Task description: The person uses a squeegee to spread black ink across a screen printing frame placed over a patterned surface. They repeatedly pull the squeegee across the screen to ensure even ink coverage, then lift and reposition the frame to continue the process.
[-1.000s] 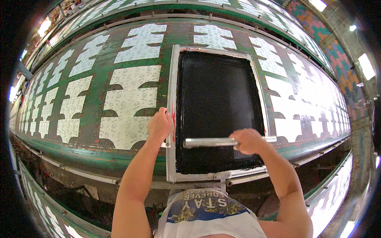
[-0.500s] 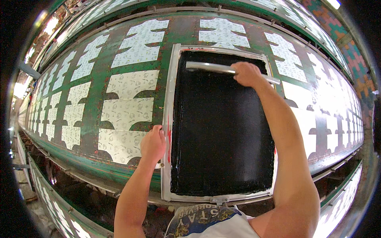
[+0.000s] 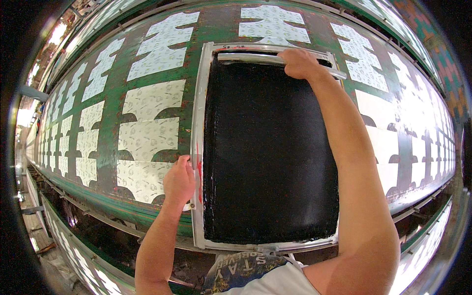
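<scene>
A person in a white top [image 3: 275, 285] leaned over a long green surface [image 3: 110, 123], both arms stretched forward and the hands well apart. From where I stood, the right hand [image 3: 301, 64] was clamped from above around a silvery metal bar [image 3: 248, 59], its grip right of the bar's middle. The bar lay crosswise near the far end of a pale rectangular frame [image 3: 198, 123], inside which spread a glossy black panel [image 3: 270, 147]; the bar's right end reached over the frame's right side. The left hand [image 3: 179, 184], fingers curled, was at the frame's left side, toward the nearer end, though I could not tell whether it gripped the edge or only rested there. Red smears [image 3: 199, 169] marked the frame just beside it. The frame sat among rows of pale cut-out pieces [image 3: 147, 135] laid flat on both sides and beyond it, many bearing small printed motifs, with dark curved notches between them. Bright glare washed over the rows at right, while a metal rail [image 3: 344, 7] ran along the far edge.
</scene>
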The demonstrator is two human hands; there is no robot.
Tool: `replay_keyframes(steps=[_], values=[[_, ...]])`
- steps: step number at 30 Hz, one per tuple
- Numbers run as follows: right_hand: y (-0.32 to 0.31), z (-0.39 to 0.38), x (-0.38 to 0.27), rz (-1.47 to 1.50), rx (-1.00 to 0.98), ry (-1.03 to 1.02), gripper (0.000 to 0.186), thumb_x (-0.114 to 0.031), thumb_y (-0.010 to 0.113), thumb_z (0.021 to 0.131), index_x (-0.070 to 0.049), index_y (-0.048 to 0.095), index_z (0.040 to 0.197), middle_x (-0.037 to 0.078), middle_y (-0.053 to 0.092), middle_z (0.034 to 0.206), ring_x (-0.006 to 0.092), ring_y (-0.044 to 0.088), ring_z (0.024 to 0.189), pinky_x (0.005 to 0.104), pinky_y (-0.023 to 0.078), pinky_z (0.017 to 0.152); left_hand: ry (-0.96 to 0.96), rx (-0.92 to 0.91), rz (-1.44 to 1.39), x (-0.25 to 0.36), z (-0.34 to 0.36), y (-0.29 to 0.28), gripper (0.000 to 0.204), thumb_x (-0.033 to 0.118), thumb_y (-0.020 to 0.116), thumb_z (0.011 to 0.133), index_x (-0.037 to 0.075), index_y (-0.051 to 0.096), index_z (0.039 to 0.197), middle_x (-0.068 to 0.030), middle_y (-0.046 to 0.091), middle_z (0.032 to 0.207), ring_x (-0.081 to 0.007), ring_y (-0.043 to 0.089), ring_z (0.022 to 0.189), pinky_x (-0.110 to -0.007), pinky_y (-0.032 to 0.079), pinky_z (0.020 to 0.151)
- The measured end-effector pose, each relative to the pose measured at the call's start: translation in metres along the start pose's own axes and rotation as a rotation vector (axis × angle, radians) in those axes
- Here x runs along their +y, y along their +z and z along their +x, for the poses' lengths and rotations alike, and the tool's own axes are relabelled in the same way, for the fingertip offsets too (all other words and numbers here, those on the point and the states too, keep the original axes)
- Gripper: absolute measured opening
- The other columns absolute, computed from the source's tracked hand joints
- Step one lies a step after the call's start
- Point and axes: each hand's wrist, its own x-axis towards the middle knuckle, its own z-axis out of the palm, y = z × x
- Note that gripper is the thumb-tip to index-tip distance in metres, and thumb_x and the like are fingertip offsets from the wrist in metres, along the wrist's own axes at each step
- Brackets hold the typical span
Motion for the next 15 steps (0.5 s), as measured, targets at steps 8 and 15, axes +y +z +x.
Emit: replay_keyframes(steps=[8,15], values=[[0.014,-0.063,-0.021,0.025,0.095,-0.160,0.033,-0.014,0.066,0.088,-0.013,0.076,0.119,0.017,0.076,0.115,0.0401,0.074,0.116,0.0537,0.060,0.101,0.105,0.082,-0.045,-0.008,-0.002,0.005,0.026,0.021,0.052,0.111,0.006,0.064,0.129,-0.0255,0.076,0.103,-0.0498,0.072,0.094,-0.061,0.056,0.082],[0.021,-0.157,-0.068,0.083,0.086,-0.155,0.033,-0.006,0.068,0.086,-0.018,0.078,0.115,0.012,0.075,0.112,0.0361,0.075,0.111,0.0507,0.061,0.095,0.134,0.124,-0.089,-0.012,-0.002,0.008,0.026,0.022,0.053,0.112,0.006,0.064,0.129,-0.0267,0.076,0.103,-0.0515,0.072,0.096,-0.062,0.056,0.083]])
